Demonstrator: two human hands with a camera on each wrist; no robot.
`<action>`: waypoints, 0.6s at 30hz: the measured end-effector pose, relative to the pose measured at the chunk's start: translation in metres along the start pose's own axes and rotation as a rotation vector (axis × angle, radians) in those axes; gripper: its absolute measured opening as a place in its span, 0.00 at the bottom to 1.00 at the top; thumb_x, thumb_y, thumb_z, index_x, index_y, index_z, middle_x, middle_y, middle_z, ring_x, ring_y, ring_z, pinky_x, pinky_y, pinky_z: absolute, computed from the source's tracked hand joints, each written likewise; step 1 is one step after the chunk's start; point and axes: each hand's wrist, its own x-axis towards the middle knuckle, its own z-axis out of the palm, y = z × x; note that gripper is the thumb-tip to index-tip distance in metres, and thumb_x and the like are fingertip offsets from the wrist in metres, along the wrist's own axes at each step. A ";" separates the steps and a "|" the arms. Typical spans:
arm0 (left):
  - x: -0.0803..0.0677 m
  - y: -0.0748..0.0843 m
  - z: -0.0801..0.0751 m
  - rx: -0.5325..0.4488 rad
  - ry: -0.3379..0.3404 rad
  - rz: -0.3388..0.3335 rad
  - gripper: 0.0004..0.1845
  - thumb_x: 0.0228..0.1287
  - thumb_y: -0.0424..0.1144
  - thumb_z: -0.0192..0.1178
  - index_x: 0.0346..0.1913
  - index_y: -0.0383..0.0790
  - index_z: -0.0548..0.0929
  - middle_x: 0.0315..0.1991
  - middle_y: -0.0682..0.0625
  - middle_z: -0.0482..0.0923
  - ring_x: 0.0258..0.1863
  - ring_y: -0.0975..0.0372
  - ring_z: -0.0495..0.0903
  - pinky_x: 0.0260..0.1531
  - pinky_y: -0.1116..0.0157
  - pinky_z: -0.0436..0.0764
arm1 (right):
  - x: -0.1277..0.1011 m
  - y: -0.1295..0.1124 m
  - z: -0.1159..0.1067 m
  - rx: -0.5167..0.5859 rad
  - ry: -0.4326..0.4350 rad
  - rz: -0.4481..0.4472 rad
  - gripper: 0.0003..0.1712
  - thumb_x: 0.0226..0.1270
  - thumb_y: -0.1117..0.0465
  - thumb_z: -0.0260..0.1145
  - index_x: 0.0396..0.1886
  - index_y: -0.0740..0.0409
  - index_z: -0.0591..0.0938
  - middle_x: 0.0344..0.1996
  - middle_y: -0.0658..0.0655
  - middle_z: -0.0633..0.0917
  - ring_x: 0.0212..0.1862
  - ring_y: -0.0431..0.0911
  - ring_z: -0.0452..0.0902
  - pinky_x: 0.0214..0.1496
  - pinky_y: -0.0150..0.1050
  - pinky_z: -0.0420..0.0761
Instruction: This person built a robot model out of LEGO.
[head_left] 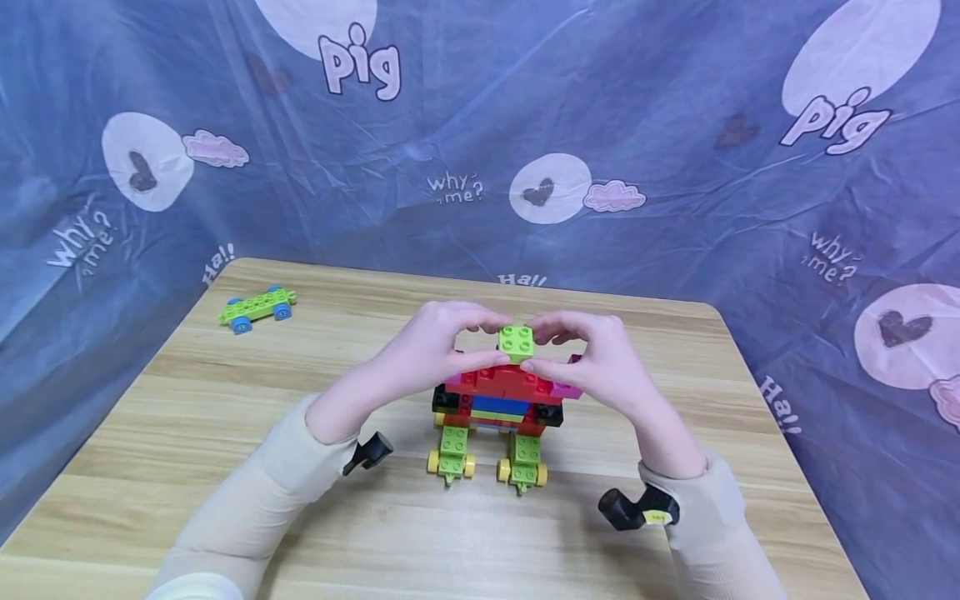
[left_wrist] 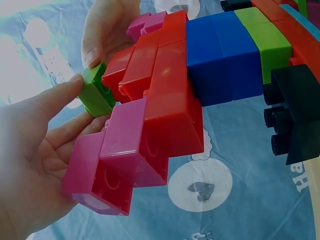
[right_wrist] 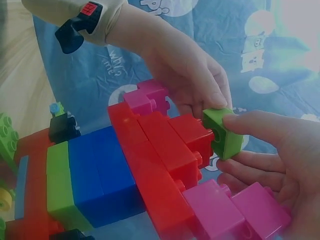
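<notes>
My left hand [head_left: 431, 350] and right hand [head_left: 600, 358] both pinch the green brick [head_left: 516, 342] atop the brick robot [head_left: 498, 408], mid-frame.

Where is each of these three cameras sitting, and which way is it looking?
Head: worn on the head, looks forward and down at the table; left hand, right hand and both sleeves show.
Left wrist: looks along the palm at the brick model.
Right wrist: faces the model; both hands show.
All share the green brick.

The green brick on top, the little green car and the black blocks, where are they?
green brick [head_left: 516, 342], head view, its studded top.
little green car [head_left: 257, 306], head view, middle of its deck.
black block [left_wrist: 295, 122], left wrist view, its side face.
</notes>
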 end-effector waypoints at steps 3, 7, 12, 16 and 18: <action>-0.001 0.000 0.000 0.003 -0.002 0.001 0.20 0.57 0.39 0.71 0.52 0.34 0.85 0.45 0.46 0.87 0.45 0.58 0.84 0.49 0.61 0.82 | 0.000 0.000 -0.001 -0.003 -0.011 0.011 0.20 0.50 0.61 0.79 0.44 0.61 0.86 0.37 0.56 0.88 0.42 0.49 0.83 0.44 0.36 0.83; -0.001 0.000 0.001 0.002 -0.005 0.005 0.19 0.57 0.39 0.71 0.51 0.35 0.85 0.45 0.46 0.87 0.44 0.58 0.84 0.48 0.61 0.83 | -0.001 0.000 -0.001 -0.003 -0.019 0.010 0.20 0.50 0.61 0.79 0.44 0.61 0.86 0.37 0.56 0.89 0.42 0.49 0.83 0.43 0.36 0.83; -0.001 0.001 0.002 -0.006 -0.010 0.001 0.19 0.57 0.40 0.71 0.51 0.36 0.85 0.44 0.47 0.87 0.44 0.60 0.83 0.46 0.62 0.83 | -0.001 0.001 -0.001 -0.002 -0.031 0.017 0.20 0.50 0.61 0.79 0.44 0.61 0.86 0.36 0.56 0.88 0.42 0.49 0.83 0.43 0.36 0.83; -0.001 0.001 0.002 -0.013 -0.015 -0.012 0.20 0.57 0.41 0.71 0.51 0.37 0.86 0.43 0.48 0.87 0.43 0.61 0.83 0.44 0.65 0.83 | -0.001 0.000 -0.001 -0.005 -0.039 0.018 0.20 0.50 0.61 0.79 0.44 0.62 0.86 0.36 0.56 0.88 0.41 0.49 0.83 0.43 0.35 0.84; -0.001 0.002 0.002 -0.020 -0.019 -0.017 0.20 0.56 0.41 0.72 0.51 0.37 0.86 0.43 0.49 0.87 0.43 0.61 0.83 0.41 0.68 0.83 | -0.001 0.001 -0.001 -0.010 -0.040 0.012 0.20 0.50 0.61 0.79 0.44 0.62 0.86 0.36 0.56 0.88 0.40 0.48 0.82 0.42 0.35 0.84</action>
